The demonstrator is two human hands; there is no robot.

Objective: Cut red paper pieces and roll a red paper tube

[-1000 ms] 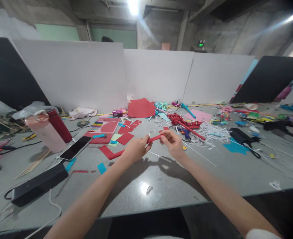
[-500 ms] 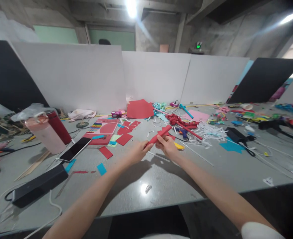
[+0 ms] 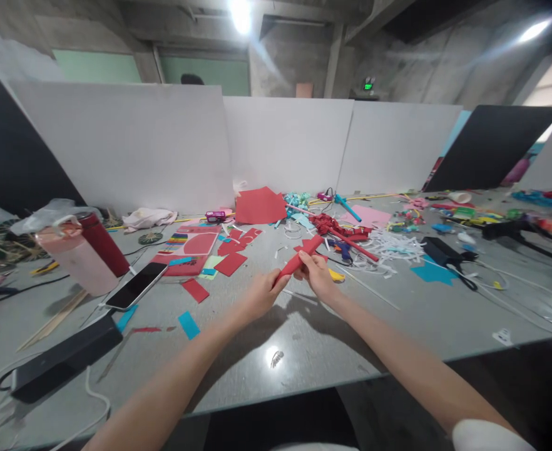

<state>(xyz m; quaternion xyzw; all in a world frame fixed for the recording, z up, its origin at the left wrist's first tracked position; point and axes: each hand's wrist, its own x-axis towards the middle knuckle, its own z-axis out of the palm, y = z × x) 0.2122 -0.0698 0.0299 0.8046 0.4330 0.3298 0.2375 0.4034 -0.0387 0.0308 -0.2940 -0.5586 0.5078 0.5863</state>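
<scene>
Between my two hands, above the table, is a rolled strip of red paper (image 3: 291, 265), tilted up toward the right. My left hand (image 3: 263, 289) is closed round its lower left end, thumb on top. Higher along the roll, my right hand (image 3: 314, 273) pinches it between thumb and fingers. Just beyond lie a red ribbon-like bundle (image 3: 325, 224) and a thin red rolled stick (image 3: 358, 248). A flat red piece of paper (image 3: 230, 264) lies to the left of my hands. Something small and yellow (image 3: 336, 275) shows beside my right wrist.
At left stand a pink bottle (image 3: 76, 263) and a dark red bottle (image 3: 102, 244), near a phone (image 3: 138, 286) and a black power strip (image 3: 67, 363). White paper shreds (image 3: 395, 247), a blue paper star (image 3: 433, 270) and cables lie right. White panels (image 3: 288, 147) close off the back.
Both hands keep hold of the red roll, and my right-hand fingers have shifted slightly along it. The whole view has moved a little, so the table things appear further left.
</scene>
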